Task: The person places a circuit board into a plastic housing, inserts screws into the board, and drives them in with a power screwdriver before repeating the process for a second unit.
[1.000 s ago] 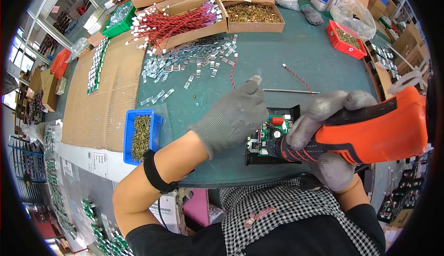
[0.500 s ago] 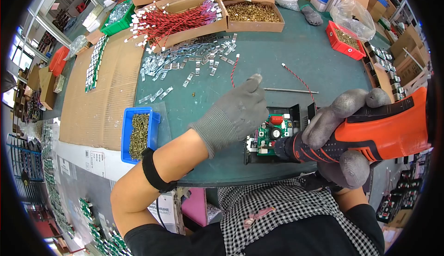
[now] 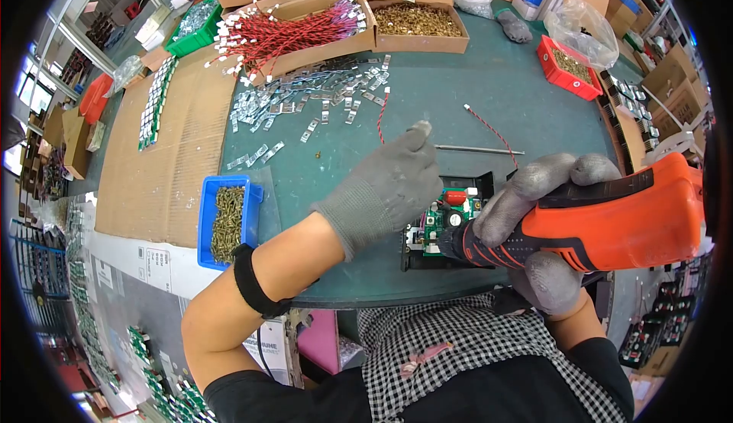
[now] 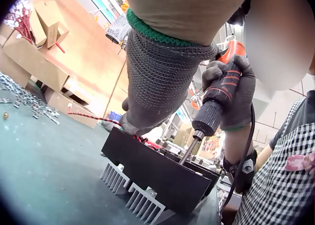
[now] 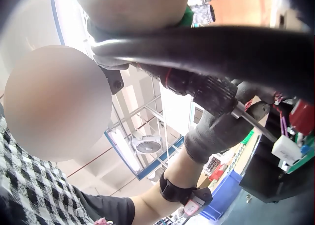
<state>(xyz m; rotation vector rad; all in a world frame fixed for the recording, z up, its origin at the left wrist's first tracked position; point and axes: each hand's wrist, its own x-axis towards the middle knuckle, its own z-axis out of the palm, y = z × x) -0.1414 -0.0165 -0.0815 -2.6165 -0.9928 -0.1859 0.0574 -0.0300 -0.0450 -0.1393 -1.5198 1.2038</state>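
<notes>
My gloved right hand grips an orange and black power drill, held nearly level over the work. Its long bit reaches down into a black open housing. Inside the housing lies a green circuit board with a red component and a black round one. At the housing's far left end, my gloved left hand holds the edge, its fingertips partly hidden behind the wall. A red-and-white twisted wire runs up to those fingers. Finned heat sinks sit along the housing's outer side.
A blue bin of brass-coloured screws stands left of my forearm. Behind are scattered metal clips, a carton of red wires and another carton of brass parts. A metal rod and loose wire lie beyond the housing.
The drill shifted right and tilted half a second ago, then came back left to about its first position over the housing. My left hand has stayed in place.
</notes>
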